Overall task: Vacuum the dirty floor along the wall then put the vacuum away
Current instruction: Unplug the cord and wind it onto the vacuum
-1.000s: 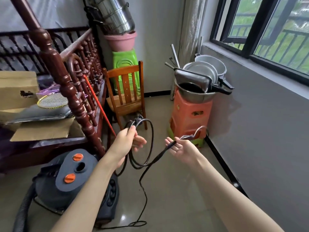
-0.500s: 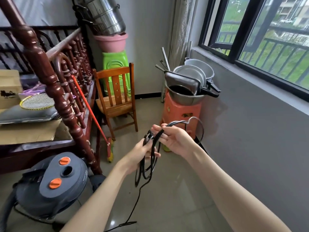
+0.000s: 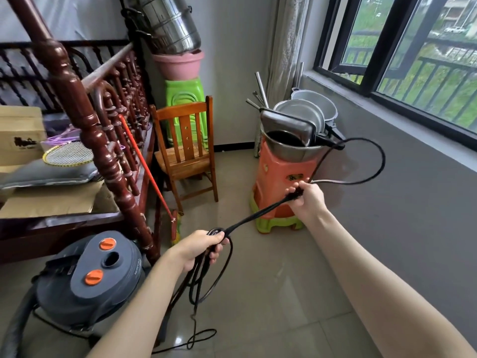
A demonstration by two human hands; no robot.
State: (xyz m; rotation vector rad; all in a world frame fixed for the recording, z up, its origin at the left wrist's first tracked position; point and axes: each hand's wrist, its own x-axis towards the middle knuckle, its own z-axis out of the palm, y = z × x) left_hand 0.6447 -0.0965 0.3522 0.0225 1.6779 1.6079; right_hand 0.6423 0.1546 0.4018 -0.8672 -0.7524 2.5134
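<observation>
A grey canister vacuum [image 3: 85,280] with two orange knobs stands on the tiled floor at lower left, its dark hose [image 3: 15,324] running off the bottom left corner. My left hand [image 3: 200,248] grips a bundle of loops of the vacuum's black power cord [image 3: 253,218]. A taut stretch of cord runs up and right to my right hand [image 3: 305,200], which grips it in front of the orange stool. Beyond that hand the cord swings out in a wide loop against the grey wall. More cord trails down onto the floor below my left hand.
An orange plastic stool [image 3: 277,187] stacked with metal pans stands by the grey wall [image 3: 413,215] under the window. A wooden chair [image 3: 187,153], a green stool with a pink basin, a red-handled broom [image 3: 152,179] and a carved dark-wood bed frame [image 3: 103,140] crowd the left.
My hands were together at the coil half a second ago. They have now pulled apart, the right hand drawing a stretch of cord up and right, its far loop swinging toward the wall.
</observation>
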